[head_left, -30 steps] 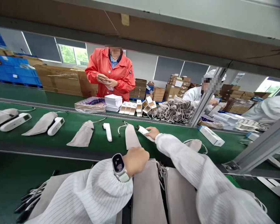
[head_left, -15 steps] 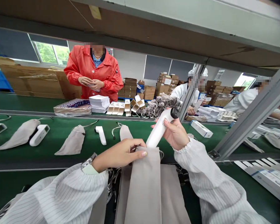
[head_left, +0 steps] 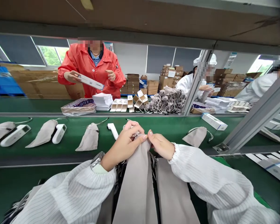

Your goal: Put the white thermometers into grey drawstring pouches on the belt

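Note:
A long grey drawstring pouch (head_left: 136,180) hangs toward me, its mouth bunched between my two hands. My left hand (head_left: 123,147) pinches the gathered top edge with thumb and fingers. From the other side my right hand (head_left: 162,145) grips the same edge, thumb up against it. No white thermometer shows at the pouch mouth, and the pouch's inside is hidden. Below lie more flat grey pouches (head_left: 175,193) with cords. On the green belt beyond stand out a white thermometer (head_left: 112,130) close to my left hand and a drawstring pouch (head_left: 196,137) right of my right hand.
More pouches (head_left: 90,138) and white thermometers (head_left: 59,133) lie along the belt (head_left: 70,124) at left. A white box (head_left: 214,121) rests near a metal post (head_left: 245,124) at right. Across the belt, a person in red (head_left: 93,71) holds a long box; a shelf (head_left: 140,37) hangs overhead.
The white thermometer in my right hand has gone out of sight at the pouch mouth. My right hand now grips the cloth. The person in red has picked up a long white box.

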A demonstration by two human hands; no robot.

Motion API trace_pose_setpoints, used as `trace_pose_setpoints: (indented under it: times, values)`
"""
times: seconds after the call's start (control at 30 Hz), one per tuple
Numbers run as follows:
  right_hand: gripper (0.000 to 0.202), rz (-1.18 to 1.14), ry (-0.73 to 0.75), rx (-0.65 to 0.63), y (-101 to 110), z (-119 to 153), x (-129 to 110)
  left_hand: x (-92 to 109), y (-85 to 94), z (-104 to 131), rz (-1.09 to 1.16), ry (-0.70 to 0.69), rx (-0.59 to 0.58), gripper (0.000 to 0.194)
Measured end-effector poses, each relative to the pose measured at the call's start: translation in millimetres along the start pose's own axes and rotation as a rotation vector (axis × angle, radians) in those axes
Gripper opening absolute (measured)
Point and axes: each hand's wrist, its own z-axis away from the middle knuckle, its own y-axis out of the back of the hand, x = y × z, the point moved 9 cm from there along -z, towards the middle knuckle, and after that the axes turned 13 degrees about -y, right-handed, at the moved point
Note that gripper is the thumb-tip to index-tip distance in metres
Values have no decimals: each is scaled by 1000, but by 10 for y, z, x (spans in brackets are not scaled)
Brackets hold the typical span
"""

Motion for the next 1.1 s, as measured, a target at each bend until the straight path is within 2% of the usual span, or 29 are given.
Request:
trace_pose_setpoints:
  times: [0.07, 0.1, 0.17, 0.2, 0.23, 0.27, 0.3, 0.33, 0.37, 0.43, 0.47, 0.5, 0.53, 0.57, 0.6, 0.63, 0.7, 0.73, 0.8, 0.87, 0.93, 1.0, 1.1]
  values:
    - [58, 109, 100, 217, 322, -13, -34, 5, 46, 29, -82, 72, -48, 19]
    - [56, 132, 108, 360, 555, -26, 9, 8, 35, 58, -96, 129, -124, 21]
    - [54, 105, 44, 644, 1055, -46, 213, 45, -32, 147, -34, 240, -304, 27]
    - [53, 70, -10, 743, 1258, -60, 349, 83, -72, 192, 47, 282, -367, 31]
    - [54, 22, -66, 786, 1395, -92, 484, 126, -101, 218, 146, 307, -386, 33]
    - [55, -42, -111, 745, 1438, -158, 602, 155, -102, 215, 243, 318, -345, 34]
    - [57, -118, -144, 627, 1378, -246, 687, 160, -80, 195, 324, 320, -258, 32]
    - [58, -194, -162, 437, 1203, -334, 723, 144, -57, 171, 387, 311, -161, 29]
    - [57, -259, -161, 197, 924, -387, 699, 121, -46, 149, 432, 292, -80, 26]
    - [62, -330, -98, -295, 239, -302, 501, 94, -48, 111, 474, 224, 24, 23]
    - [68, -352, -49, -458, -41, -207, 380, 102, -70, 98, 483, 187, 32, 22]
    - [69, -385, -11, -553, -249, -133, 279, 124, -103, 88, 489, 153, 13, 22]
    - [64, -436, 4, -583, -375, -103, 215, 153, -132, 83, 485, 124, -14, 23]
    - [55, -506, -10, -550, -410, -126, 200, 176, -150, 83, 469, 104, -37, 23]
    - [46, -571, -55, -466, -362, -190, 245, 188, -160, 86, 434, 92, -58, 23]
    - [38, -602, -133, -316, -220, -280, 364, 183, -164, 94, 380, 86, -76, 23]
    - [33, -533, -308, 84, 285, -407, 712, 121, -191, 127, 182, 74, -141, 24]
    - [35, -451, -378, 281, 586, -417, 877, 64, -243, 161, 49, 72, -214, 24]
    - [45, -275, -466, 552, 1091, -387, 1133, -92, -406, 274, -184, 82, -401, 22]
    - [56, -141, -532, 638, 1358, -354, 1358, -234, -557, 400, -299, 106, -533, 14]
    - [61, 3, -610, 659, 1438, -298, 1556, -286, -631, 469, -324, 120, -551, 11]
    - [60, 142, -652, 644, 1377, -269, 1646, -278, -646, 490, -358, 123, -541, 17]
    - [53, 307, -578, 578, 1118, -391, 1464, -254, -615, 481, -388, 147, -541, 17]
